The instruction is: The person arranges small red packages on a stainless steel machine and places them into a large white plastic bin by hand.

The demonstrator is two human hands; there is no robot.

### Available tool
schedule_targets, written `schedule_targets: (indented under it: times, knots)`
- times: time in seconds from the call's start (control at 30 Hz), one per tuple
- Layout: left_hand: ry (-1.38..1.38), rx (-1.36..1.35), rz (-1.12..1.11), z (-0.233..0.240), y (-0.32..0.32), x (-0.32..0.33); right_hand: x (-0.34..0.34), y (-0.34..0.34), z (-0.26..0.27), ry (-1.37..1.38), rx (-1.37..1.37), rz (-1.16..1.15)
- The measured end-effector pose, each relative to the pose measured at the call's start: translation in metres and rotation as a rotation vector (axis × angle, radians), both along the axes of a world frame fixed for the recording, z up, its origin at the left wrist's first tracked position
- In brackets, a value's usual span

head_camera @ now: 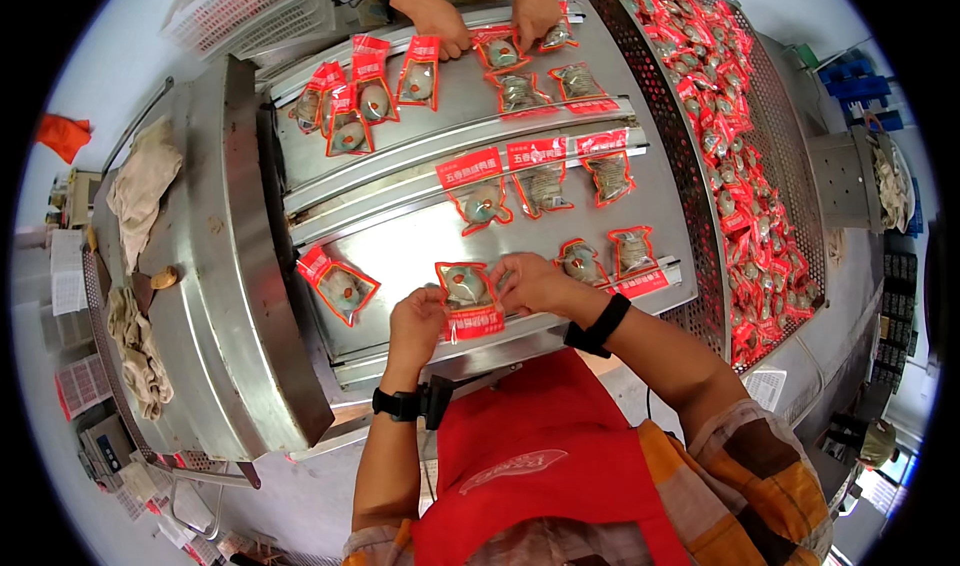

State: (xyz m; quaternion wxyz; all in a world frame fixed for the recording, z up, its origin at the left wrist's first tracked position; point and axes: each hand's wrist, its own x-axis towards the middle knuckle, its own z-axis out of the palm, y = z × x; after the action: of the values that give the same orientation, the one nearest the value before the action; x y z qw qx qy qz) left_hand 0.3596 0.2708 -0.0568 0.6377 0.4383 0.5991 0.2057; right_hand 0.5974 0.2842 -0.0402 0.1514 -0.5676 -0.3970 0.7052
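Observation:
My left hand (417, 323) pinches the left edge of a red-printed clear pouch with an egg in it (469, 296), near the front edge of a steel packing surface (405, 247). On the pouch's right edge are the fingers of my right hand (529, 284). The pouch lies with its printed band towards me, over the front sealing strip. Right of it, two more egg pouches (581, 264) lie at the same strip. One pouch (341, 288) rests slanted at the left. Three pouches (541, 179) lie along the middle strip, their printed bands pointing away from me.
Across the surface, a co-worker's hands (442, 29) handle pouches at the far strip; several more pouches (356, 104) lie at far left. A perforated metal bin (720, 266) full of egg pouches stands right. At left, a raised steel lid (247, 266) bears cloths (146, 183).

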Motion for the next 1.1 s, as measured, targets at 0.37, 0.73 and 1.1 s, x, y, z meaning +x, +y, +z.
schedule_targets:
  times: [0.37, 0.73, 1.1]
  knots:
    - [-0.015, 0.099, -0.1, -0.005, 0.008, 0.056, 0.035, -0.017, -0.007, -0.505, 0.493, 0.068]
    - [0.083, 0.201, -0.182, -0.012, -0.007, 0.053, 0.027, -0.055, 0.026, -0.497, 0.851, 0.496]
    - [0.233, 0.248, -0.159, -0.001, 0.001, 0.055, 0.044, -0.062, 0.029, -0.543, 1.014, 0.615]
